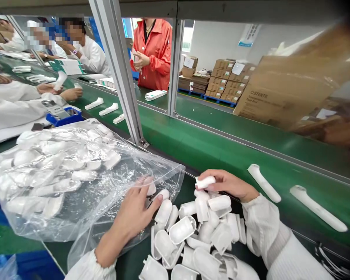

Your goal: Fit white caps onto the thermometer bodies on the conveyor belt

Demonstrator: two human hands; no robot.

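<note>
My left hand is spread at the mouth of a clear plastic bag, its fingers apart around small white caps partly under the film. Between the thumb and fingers of my right hand is a white cap, raised just over the back of a loose heap of white plastic caps. That heap lies on the dark tabletop between my forearms. More white pieces fill the bag at the left.
Long white handle-shaped parts lie on the green belt beyond my hands. A metal post rises at the belt's edge. Cables lie at lower right. Co-workers in white sit at left; a person in red stands across. Cardboard boxes are stacked behind.
</note>
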